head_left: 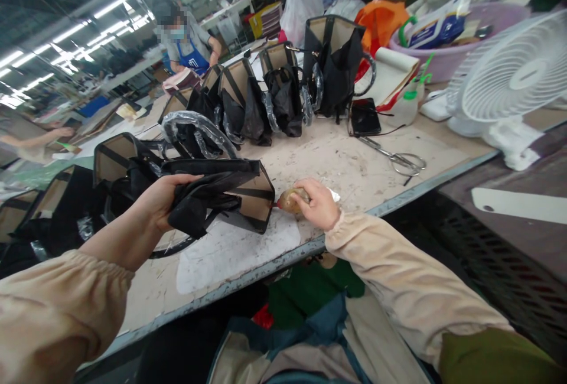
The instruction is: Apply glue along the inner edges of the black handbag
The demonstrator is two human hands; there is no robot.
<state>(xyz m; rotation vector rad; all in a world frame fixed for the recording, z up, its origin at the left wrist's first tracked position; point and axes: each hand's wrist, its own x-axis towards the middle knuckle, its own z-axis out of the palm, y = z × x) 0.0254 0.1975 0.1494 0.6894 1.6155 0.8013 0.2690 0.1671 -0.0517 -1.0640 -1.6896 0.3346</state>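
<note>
My left hand point(166, 201) is closed on a black handbag point(212, 186) with a tan inside, tipped on its side over the table. The bag's open end faces right. In my right hand point(321, 204) is a small yellowish squeeze bottle point(290, 201) with a red tip. That tip is at the rim of the bag; whether it touches cannot be made out. Under the bag lies a white sheet point(239, 251). Plastic-wrapped handles point(199, 127) rise just behind the bag.
Several similar black bags point(245, 100) stand along the table's back and left. To the right lie scissors point(398, 159), a black phone point(364, 117), a white fan point(514, 77) and a purple basin point(500, 18). A masked co-worker point(190, 47) stands across the table.
</note>
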